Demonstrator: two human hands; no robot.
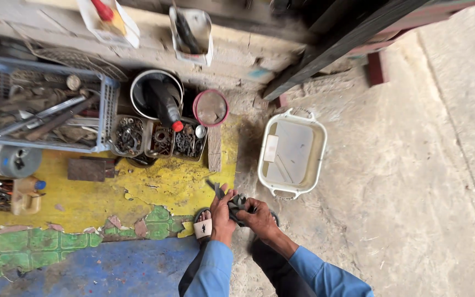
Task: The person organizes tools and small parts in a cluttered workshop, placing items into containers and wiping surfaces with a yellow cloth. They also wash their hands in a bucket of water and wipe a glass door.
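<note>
- While both hands worked low over the concrete floor (pixel 413 181), the left hand (pixel 222 212) and right hand (pixel 259 217) each closed around a dark grey rag (pixel 236 202) bunched between them.
- The rag looked soft, light and limp, best gathered by its folds.
- A white plastic basin (pixel 319 144) sat just beyond, a tray of metal washers (pixel 130 136) far left.

Workshop: tool crate (pixel 105 104), trays of washers (pixel 158 140).
</note>
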